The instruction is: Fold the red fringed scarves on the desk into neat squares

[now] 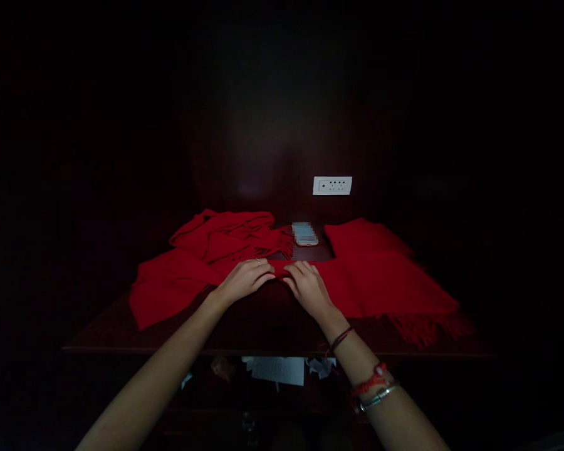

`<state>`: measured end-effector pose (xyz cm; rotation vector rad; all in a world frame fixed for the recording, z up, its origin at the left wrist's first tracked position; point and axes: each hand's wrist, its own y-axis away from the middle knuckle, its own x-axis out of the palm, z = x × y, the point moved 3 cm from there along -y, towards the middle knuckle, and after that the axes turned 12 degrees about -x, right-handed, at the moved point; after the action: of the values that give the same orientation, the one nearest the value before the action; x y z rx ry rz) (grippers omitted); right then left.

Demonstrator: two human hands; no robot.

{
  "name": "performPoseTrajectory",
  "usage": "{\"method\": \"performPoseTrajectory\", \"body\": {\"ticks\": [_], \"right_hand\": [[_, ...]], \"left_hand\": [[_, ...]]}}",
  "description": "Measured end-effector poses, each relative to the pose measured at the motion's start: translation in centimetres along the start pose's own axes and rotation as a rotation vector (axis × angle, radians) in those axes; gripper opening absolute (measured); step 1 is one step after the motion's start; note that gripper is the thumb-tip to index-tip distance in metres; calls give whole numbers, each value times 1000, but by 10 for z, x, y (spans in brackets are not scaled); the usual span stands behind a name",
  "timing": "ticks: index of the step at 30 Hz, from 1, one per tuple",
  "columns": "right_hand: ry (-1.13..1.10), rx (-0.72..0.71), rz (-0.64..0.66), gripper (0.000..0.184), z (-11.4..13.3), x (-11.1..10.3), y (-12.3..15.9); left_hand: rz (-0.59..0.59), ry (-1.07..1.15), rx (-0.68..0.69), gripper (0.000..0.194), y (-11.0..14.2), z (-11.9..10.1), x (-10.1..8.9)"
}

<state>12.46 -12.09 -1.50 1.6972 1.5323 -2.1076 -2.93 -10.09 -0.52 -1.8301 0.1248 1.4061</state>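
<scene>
Our left hand (248,277) and right hand (309,289) pinch the scarf (348,288), narrowed mid-length. Its ends, at nine and three o'clock, lie wide.

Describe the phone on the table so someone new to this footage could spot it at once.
Start at the dark table, below the white wall socket. Past the left hand and right hand, the phone lies between spreads of red cloth. Unlike that soft cloth, it is pale, flat and rectangular.
</scene>
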Motion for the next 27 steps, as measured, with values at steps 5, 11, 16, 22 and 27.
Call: {"method": "performPoseTrajectory", "body": {"ticks": [5,11,16,22,27], "right_hand": [[24,9,18,17,-2,2,1],[-42,-9,-10,16,-4,0,5],[-114,-131,-15,20,7,-2,3],[-82,-240,27,23,19,-3,2],[-48,-202,27,23,17,-2,4]], "left_hand": [[33,-74,23,25,1,3,-2],[129,-342,-181,24,22,36,-3],[176,-480,-341,32,56,87,-27],[151,-754,-471,31,74,127,-90],[-139,-843,-518,25,71,139,-142]]}}
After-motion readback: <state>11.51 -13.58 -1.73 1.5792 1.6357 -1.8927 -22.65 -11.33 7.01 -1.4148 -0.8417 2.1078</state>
